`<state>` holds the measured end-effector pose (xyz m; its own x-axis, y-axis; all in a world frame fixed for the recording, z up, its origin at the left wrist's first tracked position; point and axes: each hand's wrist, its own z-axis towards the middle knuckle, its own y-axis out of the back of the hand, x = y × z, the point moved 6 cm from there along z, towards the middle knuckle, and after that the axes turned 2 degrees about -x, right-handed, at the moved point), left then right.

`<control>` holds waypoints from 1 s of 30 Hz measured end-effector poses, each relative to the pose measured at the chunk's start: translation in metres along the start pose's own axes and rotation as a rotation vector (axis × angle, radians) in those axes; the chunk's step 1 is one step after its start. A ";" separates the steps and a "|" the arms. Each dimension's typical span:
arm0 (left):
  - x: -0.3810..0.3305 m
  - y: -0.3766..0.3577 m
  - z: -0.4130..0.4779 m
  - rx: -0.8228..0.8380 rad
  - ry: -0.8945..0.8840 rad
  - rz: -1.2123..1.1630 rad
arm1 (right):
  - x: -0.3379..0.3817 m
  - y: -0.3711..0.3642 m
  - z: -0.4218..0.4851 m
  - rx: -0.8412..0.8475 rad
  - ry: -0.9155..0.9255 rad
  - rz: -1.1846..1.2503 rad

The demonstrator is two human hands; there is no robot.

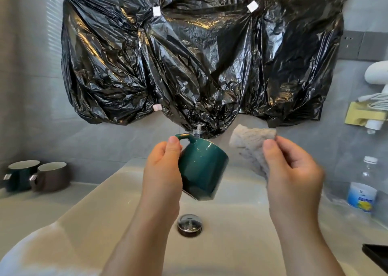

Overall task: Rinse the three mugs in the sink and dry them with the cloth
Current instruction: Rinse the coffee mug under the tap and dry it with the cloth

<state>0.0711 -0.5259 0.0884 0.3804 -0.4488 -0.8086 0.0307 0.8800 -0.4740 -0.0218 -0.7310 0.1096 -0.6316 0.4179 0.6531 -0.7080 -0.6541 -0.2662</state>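
Observation:
My left hand [162, 168] grips a teal green mug [202, 166] above the white sink [126, 193], tilted with its handle up by my thumb. A fluffy grey-white cloth [249, 143] is pinched in my right hand [294, 170], just right of the mug and not touching it. Two other mugs stand on the counter at the far left: a dark green mug [20, 176] and a brown mug [51, 176], side by side, upright.
A metal drain plug [190, 223] sits in the basin bottom. The tap [198, 129] is mostly hidden behind the mug. Black plastic sheeting [199, 55] covers the wall. A clear water bottle [364, 185] stands at the right, and a dark object [378, 254] lies at the lower right edge.

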 end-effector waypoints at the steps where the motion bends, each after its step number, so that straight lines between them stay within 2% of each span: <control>1: 0.000 -0.001 0.000 0.013 -0.025 0.020 | 0.006 -0.001 -0.002 0.004 0.045 0.019; 5: 0.001 -0.014 -0.010 0.128 -0.075 0.066 | 0.026 -0.044 -0.028 0.334 0.282 -0.123; 8: -0.002 -0.022 -0.018 0.250 -0.086 0.076 | 0.018 -0.058 -0.036 0.430 0.227 -0.226; 12: -0.011 -0.024 -0.020 0.307 -0.157 0.134 | 0.020 -0.056 -0.035 0.501 0.209 -0.274; 15: -0.010 -0.022 -0.019 0.283 -0.146 0.108 | 0.018 -0.058 -0.036 0.589 0.226 -0.286; 21: 0.006 -0.013 -0.011 0.111 -0.059 -0.003 | 0.016 -0.070 -0.053 0.748 0.344 -0.358; 23: 0.007 -0.011 -0.010 0.102 -0.058 -0.009 | 0.017 -0.075 -0.058 0.751 0.371 -0.399; 25: 0.002 -0.013 -0.011 0.133 -0.120 0.049 | 0.017 -0.074 -0.057 0.677 0.384 -0.456; 30: -0.006 -0.020 -0.019 0.207 -0.193 0.155 | 0.015 -0.068 -0.052 0.519 0.285 -0.446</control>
<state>0.0511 -0.5436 0.0963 0.5632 -0.2869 -0.7749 0.1390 0.9573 -0.2534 0.0004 -0.6475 0.1002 -0.4267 0.8148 0.3924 -0.7205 -0.5685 0.3970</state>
